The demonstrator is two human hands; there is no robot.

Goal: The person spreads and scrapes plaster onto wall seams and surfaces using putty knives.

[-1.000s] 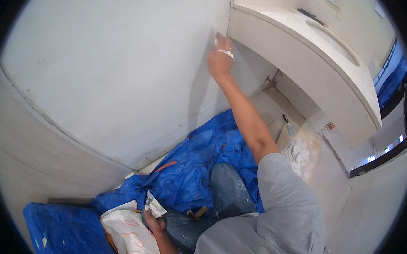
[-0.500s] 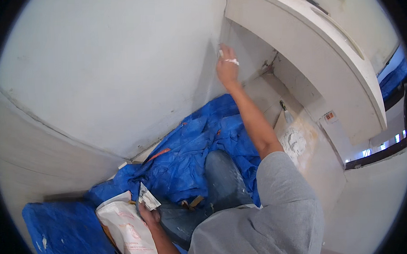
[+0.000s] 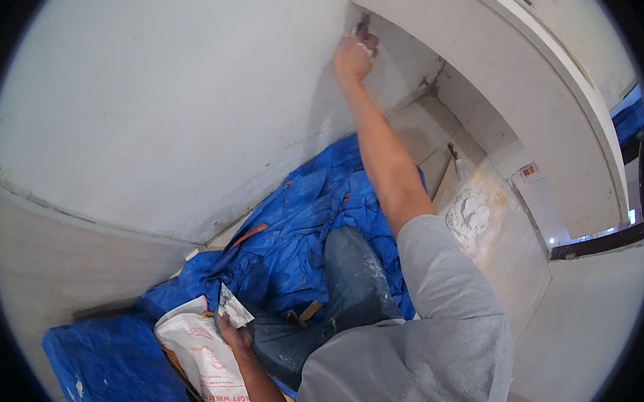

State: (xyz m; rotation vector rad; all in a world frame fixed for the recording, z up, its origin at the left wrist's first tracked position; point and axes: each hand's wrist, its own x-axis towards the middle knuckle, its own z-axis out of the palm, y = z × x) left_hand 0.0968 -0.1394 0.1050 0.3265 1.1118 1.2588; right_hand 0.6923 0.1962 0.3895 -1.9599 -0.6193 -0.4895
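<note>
My right hand (image 3: 353, 58) is stretched up to the far wall corner, just under the curved white counter. It is closed on a small putty knife (image 3: 362, 24), whose dark blade end shows against the wall; its handle is mostly covered by my fingers. A white smear lies on the hand. Low at the left, my left hand (image 3: 234, 334) grips a broad, flat scraper (image 3: 233, 310) with whitish putty on its face, held beside my knee. The smooth white wall (image 3: 181, 99) fills the space ahead of both hands.
A crumpled blue tarp (image 3: 287, 217) covers the floor around my legs. Beside my left forearm lies a white sack (image 3: 202, 343). On the right, a board (image 3: 499, 218) carries a heap of white putty (image 3: 468, 215) and another tool (image 3: 457, 163). The counter (image 3: 488, 64) overhangs the corner.
My right hand has moved up along the wall into the corner under the counter, still gripping the putty knife. The left hand stays nearly in place with the scraper.
</note>
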